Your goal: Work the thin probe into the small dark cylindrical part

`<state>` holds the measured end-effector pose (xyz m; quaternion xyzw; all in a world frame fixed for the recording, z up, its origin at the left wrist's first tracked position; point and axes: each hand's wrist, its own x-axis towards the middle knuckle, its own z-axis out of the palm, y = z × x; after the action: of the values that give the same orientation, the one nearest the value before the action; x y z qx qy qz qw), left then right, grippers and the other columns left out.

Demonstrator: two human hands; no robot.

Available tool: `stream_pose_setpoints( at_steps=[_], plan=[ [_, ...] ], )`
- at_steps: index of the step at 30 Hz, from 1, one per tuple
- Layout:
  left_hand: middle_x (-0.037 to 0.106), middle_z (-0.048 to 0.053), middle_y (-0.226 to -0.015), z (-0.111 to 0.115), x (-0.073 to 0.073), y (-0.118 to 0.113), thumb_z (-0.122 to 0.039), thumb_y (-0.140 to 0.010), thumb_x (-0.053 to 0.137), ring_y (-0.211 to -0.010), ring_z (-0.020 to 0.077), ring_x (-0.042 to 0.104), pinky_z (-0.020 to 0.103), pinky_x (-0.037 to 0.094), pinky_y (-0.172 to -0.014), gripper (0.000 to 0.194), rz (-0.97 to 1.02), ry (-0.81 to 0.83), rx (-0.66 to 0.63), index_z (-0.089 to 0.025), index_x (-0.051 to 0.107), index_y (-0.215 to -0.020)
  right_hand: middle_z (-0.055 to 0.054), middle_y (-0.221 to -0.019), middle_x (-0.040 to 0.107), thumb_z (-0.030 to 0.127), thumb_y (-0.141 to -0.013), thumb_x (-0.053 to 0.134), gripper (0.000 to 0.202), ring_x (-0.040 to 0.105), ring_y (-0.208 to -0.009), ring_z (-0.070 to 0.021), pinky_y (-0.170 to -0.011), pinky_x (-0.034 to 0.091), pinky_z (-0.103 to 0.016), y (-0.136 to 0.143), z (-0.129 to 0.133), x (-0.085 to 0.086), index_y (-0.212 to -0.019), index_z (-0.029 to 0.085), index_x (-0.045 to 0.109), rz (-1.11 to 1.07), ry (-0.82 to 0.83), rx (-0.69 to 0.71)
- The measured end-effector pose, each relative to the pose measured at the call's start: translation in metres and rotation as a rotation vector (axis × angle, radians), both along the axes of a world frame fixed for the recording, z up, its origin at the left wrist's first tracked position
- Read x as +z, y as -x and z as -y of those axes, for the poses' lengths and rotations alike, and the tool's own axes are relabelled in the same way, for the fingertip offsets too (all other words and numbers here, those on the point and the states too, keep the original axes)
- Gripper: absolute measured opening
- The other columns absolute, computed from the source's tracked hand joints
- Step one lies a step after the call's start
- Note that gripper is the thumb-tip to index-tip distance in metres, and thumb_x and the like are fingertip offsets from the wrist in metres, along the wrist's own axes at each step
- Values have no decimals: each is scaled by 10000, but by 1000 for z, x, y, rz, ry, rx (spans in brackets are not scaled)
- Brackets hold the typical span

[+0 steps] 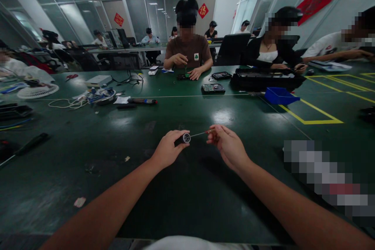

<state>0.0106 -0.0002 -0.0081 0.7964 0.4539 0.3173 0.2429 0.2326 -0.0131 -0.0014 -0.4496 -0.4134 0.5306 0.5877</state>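
Observation:
In the middle of the head view, my left hand (170, 149) grips a small dark cylinder (186, 138) between thumb and fingers. Its round, silvery end faces me and to the right; I cannot make out what kind of part it is. My right hand (227, 143) is closed around the reddish handle of a thin screwdriver (199, 134). The metal shaft points left, and its tip is at the cylinder's round end; whether it touches or goes inside is too small to tell. Both hands are held above the green table (181, 195).
A blue bin (281, 96) and a long black housing (266, 80) stand at the far right. A dark cylindrical tool (142, 101), a coiled white cable (70, 103) and a fan grille (38, 91) lie left. A co-worker (189, 52) sits opposite. A black-handled screwdriver (33, 142) lies near left.

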Motion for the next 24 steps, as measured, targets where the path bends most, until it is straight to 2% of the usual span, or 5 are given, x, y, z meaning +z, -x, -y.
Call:
stream_pose_setpoints(
  at_steps=[3,5,11,20,24],
  plan=[
    [690,42,-1225,0,1,0,-187,-892,688,-1171,236,596,423,449,-1044,393,4,0,-5,-263,645,-1275,2,-657,595,515,-842,670,314,546,-562,-153,-605,530,-345,1,0,0,-845,202,647,-75,64,63],
    [695,42,-1209,0,1,-1,-192,-892,690,-1155,235,600,416,453,-1033,388,-1,3,-4,-257,644,-1272,-2,-672,607,509,-849,667,304,556,-579,-154,-609,528,-338,1,1,0,-855,205,650,-60,32,42],
    [694,35,-1206,0,0,0,-201,-898,692,-1151,230,595,409,446,-1029,405,-4,3,0,-259,628,-1293,-22,-778,665,526,-895,616,314,619,-690,-169,-653,544,-332,1,2,-2,-927,216,652,138,-141,-122],
    [698,44,-1196,1,3,-1,-208,-897,695,-1141,235,602,411,459,-1020,417,-30,4,1,-250,626,-1307,-20,-740,669,455,-952,550,261,618,-659,-168,-643,508,-322,4,13,9,-947,208,634,363,-263,-132],
    [701,42,-1196,0,0,0,-196,-879,718,-1137,234,603,407,459,-1020,425,-27,-18,0,-250,638,-1292,-12,-668,645,471,-918,601,285,589,-603,-161,-579,467,-300,2,16,15,-892,195,669,472,-257,-134]
  ],
)
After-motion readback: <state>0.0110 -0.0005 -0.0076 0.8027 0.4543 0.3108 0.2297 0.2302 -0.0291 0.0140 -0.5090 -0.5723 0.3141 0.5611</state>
